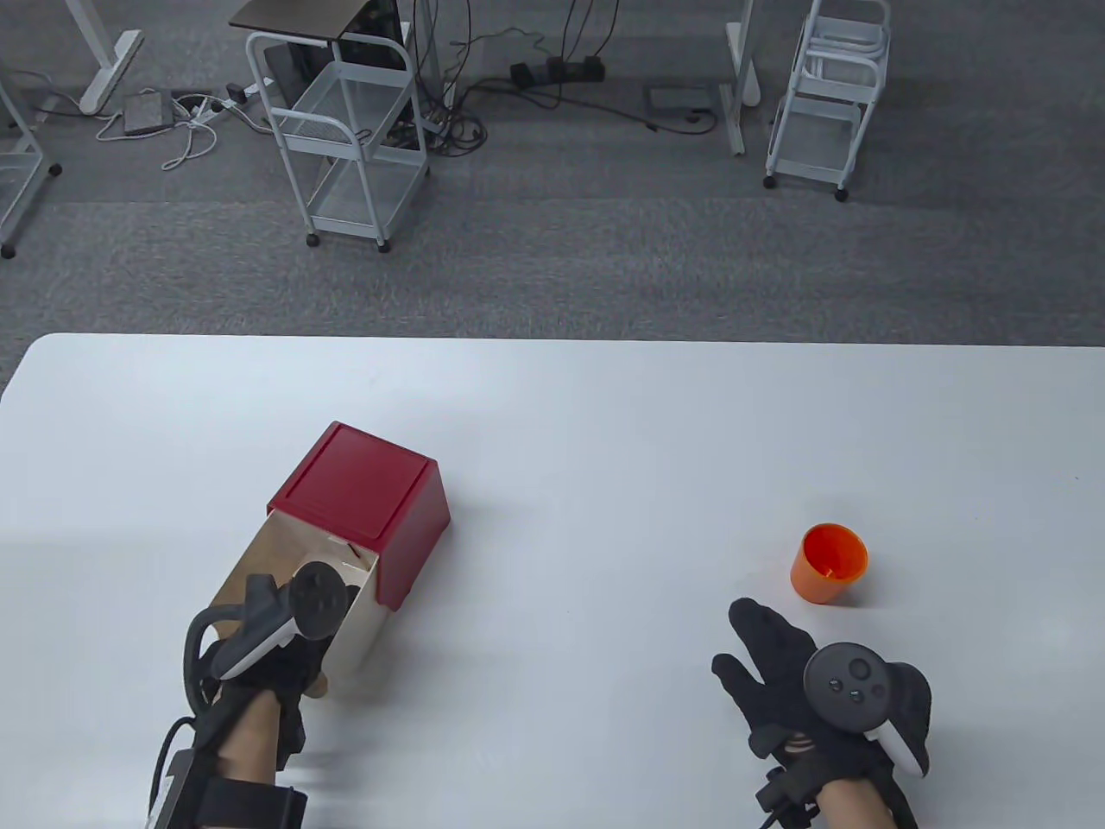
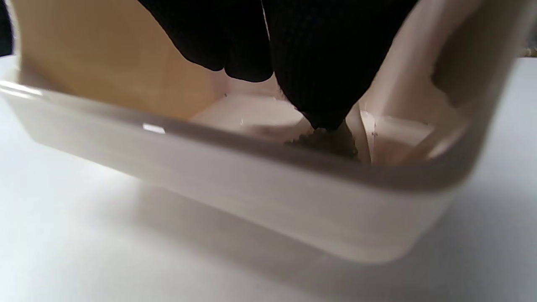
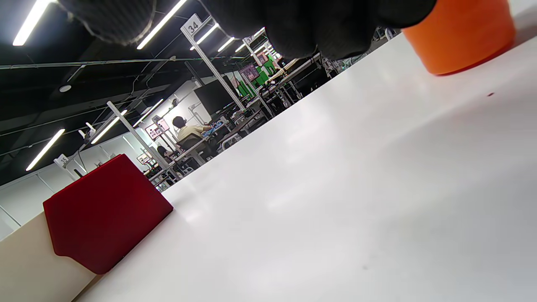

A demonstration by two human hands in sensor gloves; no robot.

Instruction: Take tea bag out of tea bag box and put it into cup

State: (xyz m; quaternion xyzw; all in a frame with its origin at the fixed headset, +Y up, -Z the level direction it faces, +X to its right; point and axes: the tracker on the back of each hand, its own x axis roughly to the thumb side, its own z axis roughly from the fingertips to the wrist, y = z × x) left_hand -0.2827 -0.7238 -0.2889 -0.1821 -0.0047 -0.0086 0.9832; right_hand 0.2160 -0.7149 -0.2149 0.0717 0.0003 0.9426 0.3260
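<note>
Your left hand [image 1: 285, 630] reaches into the tea bag box [image 1: 345, 553], fingertips [image 2: 323, 109] on what may be a tea bag [image 2: 327, 142]; grip unclear. Your right hand [image 1: 803, 682] lies flat and spread on the bench [image 1: 604, 414] beside the orange cup [image 1: 829, 563].

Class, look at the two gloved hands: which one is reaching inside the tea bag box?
The left hand: its fingers dip into the open tea bag box. The right hand rests spread on the table near the orange cup.
</note>
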